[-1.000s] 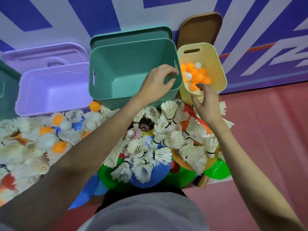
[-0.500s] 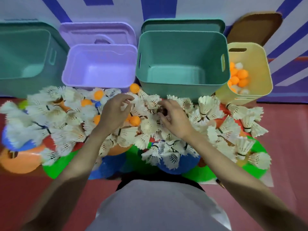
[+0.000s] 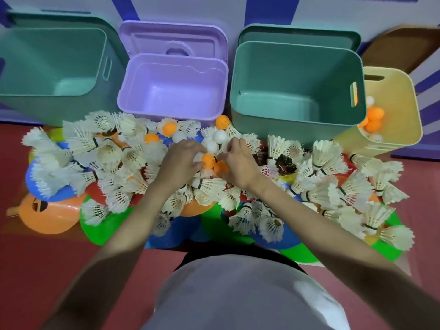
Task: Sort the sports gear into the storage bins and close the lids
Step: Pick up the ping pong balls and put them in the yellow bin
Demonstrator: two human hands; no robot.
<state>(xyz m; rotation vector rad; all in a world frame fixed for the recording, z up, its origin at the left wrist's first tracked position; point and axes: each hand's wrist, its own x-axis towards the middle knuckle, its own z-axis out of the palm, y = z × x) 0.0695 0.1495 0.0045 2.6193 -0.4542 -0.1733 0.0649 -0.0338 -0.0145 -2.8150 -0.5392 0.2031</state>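
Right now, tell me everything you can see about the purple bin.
The purple bin is a smooth, plastic-looking lilac tub with rounded corners and a stepped rim. It stands upright and open, nothing visible inside. Its matching lid, with a recessed handle, leans upright behind it. It sits between two green bins, and shuttlecocks and balls crowd against its front wall.

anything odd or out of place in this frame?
Nothing damaged. The yellow bin tilts toward the pile instead of standing upright like the purple bin. A few dark shuttlecocks stand out among the white ones.
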